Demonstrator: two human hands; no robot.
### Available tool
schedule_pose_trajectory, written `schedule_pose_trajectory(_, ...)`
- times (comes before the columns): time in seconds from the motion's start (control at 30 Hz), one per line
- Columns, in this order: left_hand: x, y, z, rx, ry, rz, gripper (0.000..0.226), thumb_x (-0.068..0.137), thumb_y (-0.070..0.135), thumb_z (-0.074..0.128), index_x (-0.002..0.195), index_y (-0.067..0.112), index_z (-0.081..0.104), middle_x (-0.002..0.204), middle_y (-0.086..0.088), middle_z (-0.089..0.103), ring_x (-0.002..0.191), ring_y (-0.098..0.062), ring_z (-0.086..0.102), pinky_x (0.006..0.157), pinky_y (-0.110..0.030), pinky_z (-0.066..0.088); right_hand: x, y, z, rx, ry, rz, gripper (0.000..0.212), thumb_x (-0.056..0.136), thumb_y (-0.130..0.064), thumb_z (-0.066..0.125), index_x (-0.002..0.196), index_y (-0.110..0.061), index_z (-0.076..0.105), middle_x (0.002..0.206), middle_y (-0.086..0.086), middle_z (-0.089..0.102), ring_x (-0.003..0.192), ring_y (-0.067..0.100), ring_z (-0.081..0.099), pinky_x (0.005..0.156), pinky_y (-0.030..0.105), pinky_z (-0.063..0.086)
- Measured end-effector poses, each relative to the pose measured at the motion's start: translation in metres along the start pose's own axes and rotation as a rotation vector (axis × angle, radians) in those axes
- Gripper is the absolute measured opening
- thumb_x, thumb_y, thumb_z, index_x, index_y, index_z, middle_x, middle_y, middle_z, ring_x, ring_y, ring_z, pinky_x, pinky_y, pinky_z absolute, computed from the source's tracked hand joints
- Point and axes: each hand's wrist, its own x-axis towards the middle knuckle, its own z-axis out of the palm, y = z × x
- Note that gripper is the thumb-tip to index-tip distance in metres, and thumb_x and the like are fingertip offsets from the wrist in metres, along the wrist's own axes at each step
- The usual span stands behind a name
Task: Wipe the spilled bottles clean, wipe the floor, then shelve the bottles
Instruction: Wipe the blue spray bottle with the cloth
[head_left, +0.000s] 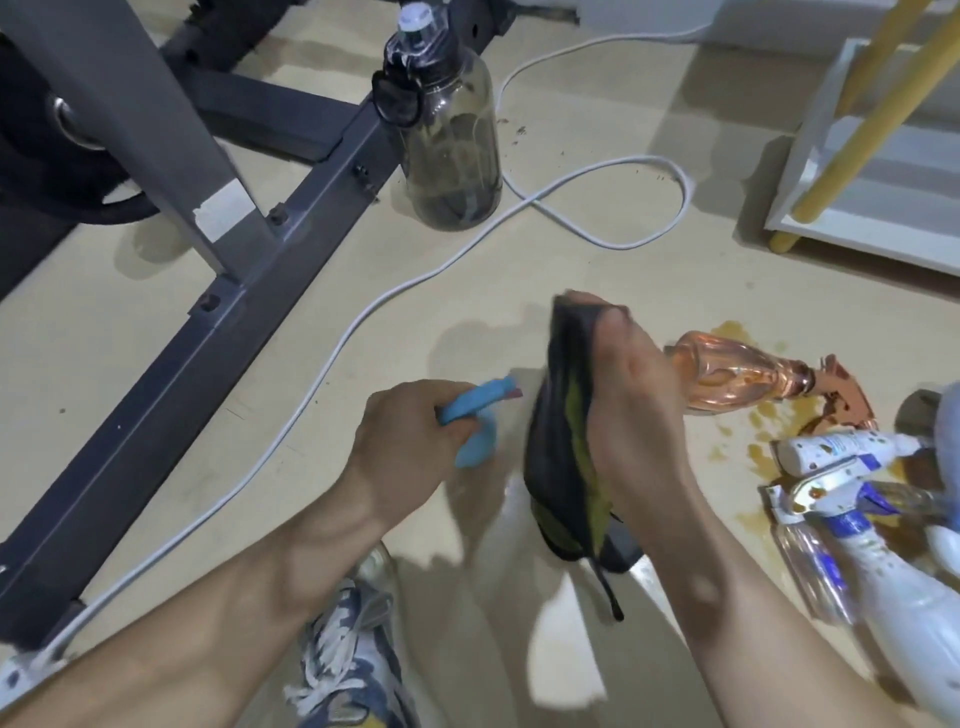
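My right hand (631, 415) grips a dark bottle with a green label (558, 457) and holds it tilted above the floor. My left hand (410, 441) pinches a blue cloth (478, 421) just left of that bottle. A pink clear bottle (737, 379) lies on its side behind my right hand, next to a brown spill (758, 447). White spattered bottles (841, 449) and a white spray bottle (883, 561) lie in a heap at the right edge.
A white shelf unit with yellow legs (852, 171) stands at the back right. A large smoky water bottle (452, 145) stands upright beside a grey exercise-machine frame (234, 291). A white cable (363, 317) loops across the floor. My shoe (348, 639) is below.
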Motion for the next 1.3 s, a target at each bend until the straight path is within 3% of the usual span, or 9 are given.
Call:
schedule_pose_trajectory(0.1, -0.004, 0.001, 0.009, 0.049, -0.005, 0.137, 0.022, 0.081, 0.010, 0.067, 0.069, 0.029, 0.066, 0.074, 0.010, 0.067, 0.072, -0.007, 0.058, 0.062, -0.013, 0.040, 0.000, 0.013, 0.015, -0.583, -0.475, -0.229, 0.037, 0.106, -0.032, 0.034, 0.128, -0.015, 0.057, 0.120, -0.011, 0.062, 0.115, -0.003, 0.053, 0.094, 0.019, 0.039)
schedule_pose_trajectory(0.17, -0.004, -0.004, 0.013, 0.014, 0.005, 0.067, 0.020, 0.081, 0.011, 0.064, 0.064, 0.020, 0.060, 0.062, 0.001, 0.061, 0.058, -0.010, 0.046, 0.055, -0.021, 0.038, 0.001, 0.029, 0.014, -0.911, -0.709, -0.244, 0.037, 0.105, -0.039, 0.031, 0.126, -0.017, 0.052, 0.115, -0.004, 0.062, 0.101, 0.020, 0.058, 0.077, 0.034, 0.039)
schedule_pose_trajectory(0.3, 0.003, -0.007, 0.016, -0.035, -0.022, 0.061, 0.015, 0.079, 0.013, 0.063, 0.066, 0.021, 0.063, 0.057, 0.002, 0.054, 0.058, -0.005, 0.036, 0.055, -0.026, 0.037, 0.011, 0.021, 0.012, -1.161, -0.837, -0.213, 0.032, 0.104, -0.043, 0.035, 0.113, -0.014, 0.046, 0.088, -0.004, 0.051, 0.071, 0.023, 0.049, 0.066, 0.037, 0.042)
schedule_pose_trajectory(0.47, 0.018, 0.001, 0.015, 0.070, -0.039, 0.154, 0.012, 0.082, 0.017, 0.064, 0.070, 0.016, 0.064, 0.062, -0.001, 0.060, 0.061, -0.014, 0.049, 0.059, -0.026, 0.040, 0.020, 0.020, 0.005, -1.256, -0.734, -0.257, 0.036, 0.103, -0.049, 0.034, 0.118, -0.022, 0.052, 0.097, 0.005, 0.061, 0.082, 0.030, 0.061, 0.073, 0.040, 0.050)
schedule_pose_trajectory(0.63, 0.018, 0.004, 0.014, 0.058, 0.039, 0.200, 0.021, 0.082, 0.018, 0.072, 0.103, 0.020, 0.076, 0.100, 0.000, 0.074, 0.091, -0.015, 0.064, 0.084, -0.024, 0.047, 0.018, 0.018, -0.030, -1.068, -0.612, -0.143, 0.025, 0.099, -0.039, 0.050, 0.109, -0.024, 0.067, 0.092, 0.001, 0.070, 0.086, 0.028, 0.064, 0.074, 0.037, 0.048)
schedule_pose_trajectory(0.8, 0.047, -0.006, -0.006, -0.069, 0.106, 0.076, 0.020, 0.083, 0.019, 0.068, 0.079, 0.039, 0.068, 0.082, 0.014, 0.069, 0.079, -0.005, 0.060, 0.067, -0.015, 0.044, 0.009, 0.020, -0.082, -0.247, -0.452, 0.420, 0.031, 0.097, -0.027, 0.058, 0.092, 0.002, 0.067, 0.082, 0.017, 0.068, 0.074, 0.022, 0.061, 0.073, 0.041, 0.050)
schedule_pose_trajectory(1.0, 0.065, -0.014, -0.012, 0.269, 0.082, 0.060, 0.026, 0.088, 0.028, 0.058, 0.113, 0.025, 0.062, 0.093, 0.003, 0.064, 0.097, -0.024, 0.053, 0.073, -0.031, 0.044, -0.031, 0.018, -0.088, 0.223, -0.136, 0.623, 0.033, 0.096, -0.029, 0.052, 0.107, -0.004, 0.071, 0.102, 0.017, 0.074, 0.086, 0.024, 0.072, 0.075, 0.028, 0.059)
schedule_pose_trajectory(1.17, 0.053, -0.014, -0.019, 0.212, 0.053, 0.075, 0.027, 0.088, 0.026, 0.059, 0.115, 0.027, 0.058, 0.101, 0.008, 0.065, 0.093, -0.018, 0.058, 0.073, -0.030, 0.043, -0.063, 0.010, -0.086, 0.043, -0.016, 0.470, 0.027, 0.101, -0.018, 0.050, 0.098, 0.002, 0.069, 0.089, 0.012, 0.075, 0.079, 0.019, 0.066, 0.076, 0.030, 0.050)
schedule_pose_trajectory(1.3, 0.043, -0.004, -0.028, 0.286, 0.075, 0.054, 0.056, 0.088, 0.028, 0.067, 0.136, 0.012, 0.045, 0.119, -0.004, 0.057, 0.108, -0.029, 0.054, 0.081, -0.032, 0.039, -0.083, -0.012, -0.087, -0.580, -0.085, -0.003, 0.020, 0.099, -0.012, 0.054, 0.104, -0.018, 0.072, 0.088, -0.008, 0.067, 0.087, 0.011, 0.057, 0.075, 0.017, 0.043)
